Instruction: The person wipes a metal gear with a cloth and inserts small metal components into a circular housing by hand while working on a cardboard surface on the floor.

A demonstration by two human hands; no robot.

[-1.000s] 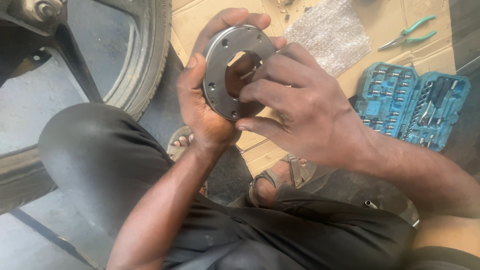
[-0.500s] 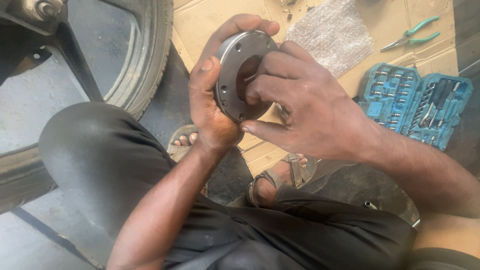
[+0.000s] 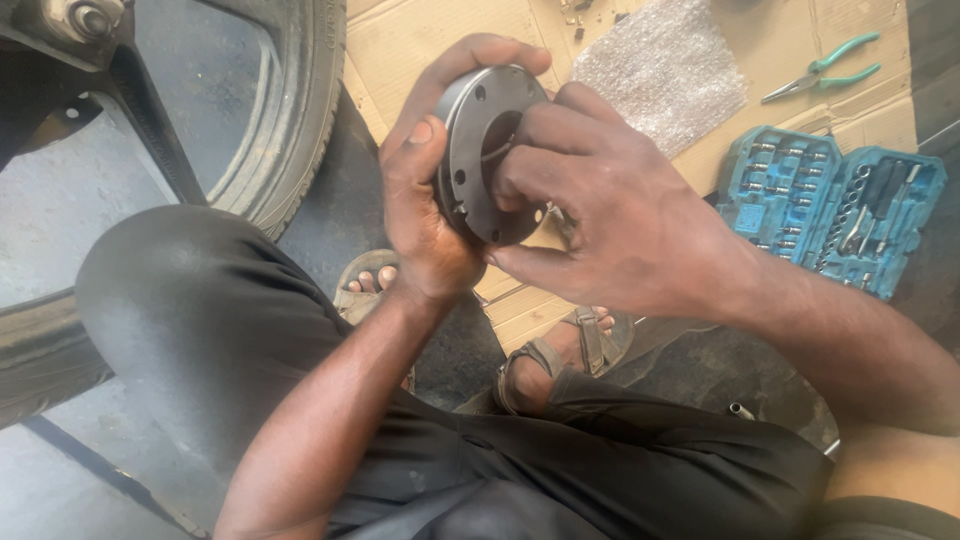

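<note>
A round grey metal flange (image 3: 470, 130) with bolt holes around its rim is held up in front of me, tilted on edge. My left hand (image 3: 420, 215) cups it from behind and below, with the thumb on its rim. My right hand (image 3: 610, 215) grips it from the right, with fingers reaching into the centre hole. Both hands hold the flange above my knees and sandalled feet (image 3: 545, 360).
A large tyre and wheel (image 3: 290, 110) stand at the left. Flattened cardboard (image 3: 420, 40) covers the floor ahead, bearing a sheet of bubble wrap (image 3: 660, 70) and teal-handled pliers (image 3: 825, 68). An open blue socket set case (image 3: 830, 205) lies at the right.
The flange has turned from nearly face-on to more edge-on. My right fingers have moved further into its centre hole. Both hands stayed in about the same place.
</note>
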